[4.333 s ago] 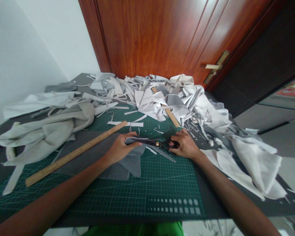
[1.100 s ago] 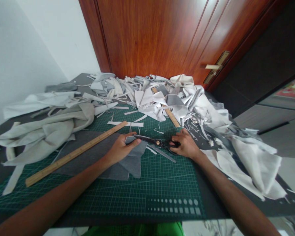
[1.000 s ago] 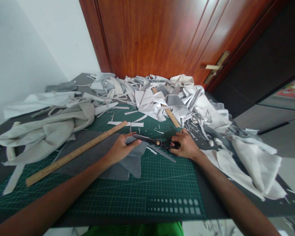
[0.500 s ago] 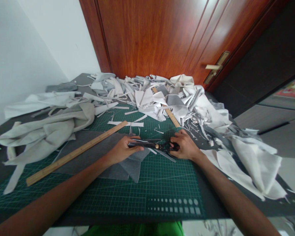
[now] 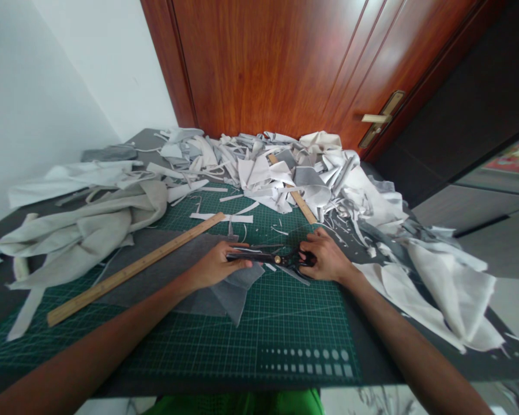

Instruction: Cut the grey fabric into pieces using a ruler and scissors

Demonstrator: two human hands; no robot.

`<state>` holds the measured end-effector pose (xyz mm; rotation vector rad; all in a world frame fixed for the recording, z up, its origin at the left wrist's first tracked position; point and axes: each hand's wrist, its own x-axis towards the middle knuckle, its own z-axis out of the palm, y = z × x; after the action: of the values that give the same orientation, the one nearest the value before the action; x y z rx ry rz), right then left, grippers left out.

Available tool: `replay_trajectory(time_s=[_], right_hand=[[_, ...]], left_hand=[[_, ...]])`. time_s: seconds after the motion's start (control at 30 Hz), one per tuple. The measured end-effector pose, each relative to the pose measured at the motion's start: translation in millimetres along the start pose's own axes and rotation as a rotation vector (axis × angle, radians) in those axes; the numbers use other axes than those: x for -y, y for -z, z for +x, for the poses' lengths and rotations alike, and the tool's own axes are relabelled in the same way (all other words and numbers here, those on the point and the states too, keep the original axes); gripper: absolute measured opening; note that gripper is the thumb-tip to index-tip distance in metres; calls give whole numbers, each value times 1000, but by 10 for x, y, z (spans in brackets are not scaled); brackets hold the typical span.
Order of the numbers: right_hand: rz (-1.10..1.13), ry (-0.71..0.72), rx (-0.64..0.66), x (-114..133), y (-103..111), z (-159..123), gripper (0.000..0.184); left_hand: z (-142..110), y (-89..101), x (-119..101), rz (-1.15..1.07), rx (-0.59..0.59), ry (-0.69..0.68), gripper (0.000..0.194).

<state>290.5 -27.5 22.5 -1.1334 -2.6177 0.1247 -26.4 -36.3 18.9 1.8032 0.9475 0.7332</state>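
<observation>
My right hand point(image 5: 326, 256) is closed through the handles of black scissors point(image 5: 277, 259), whose blades point left across the upper edge of a grey fabric piece point(image 5: 237, 288). Thumb and fingers of my left hand point(image 5: 218, 265) pinch that fabric where the blade tips reach. The hand partly hides the blade ends, so how far they bite into the cloth is unclear. Beneath lies a larger grey cloth point(image 5: 155, 282), with a wooden ruler point(image 5: 134, 269) slanting across it. Thin cut strips point(image 5: 300, 279) rest under and beside the scissors.
A green cutting mat point(image 5: 285, 334) covers much of the dark table. Piles of white and grey scraps point(image 5: 263, 173) line the back, with a second ruler point(image 5: 303, 206) half buried. Crumpled beige cloth point(image 5: 86, 230) lies left, white fabric point(image 5: 454, 288) right. A wooden door point(image 5: 259, 69) stands behind.
The scissor blades have swung and shifted slightly on the grey fabric, now sitting lower by my left hand. The fabric's hanging corner has turned and dropped a little. Both hands stay nearly in place.
</observation>
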Motion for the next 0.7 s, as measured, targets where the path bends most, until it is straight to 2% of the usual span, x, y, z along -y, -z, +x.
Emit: replay_trajectory(time_s=[0.1, 0.23, 0.33, 0.7], right_hand=[[6, -11, 20, 6, 20, 3, 16], [10, -16, 30, 14, 36, 9, 16], [3, -11, 29, 17, 39, 13, 17], [2, 2, 31, 24, 39, 4, 15]], left_hand=[[-7, 15, -65, -66, 65, -35, 35], [-22, 42, -99, -49, 107, -21, 67], [-20, 55, -110, -34, 113, -66, 86], [-11, 79, -94, -36, 155, -114, 92]])
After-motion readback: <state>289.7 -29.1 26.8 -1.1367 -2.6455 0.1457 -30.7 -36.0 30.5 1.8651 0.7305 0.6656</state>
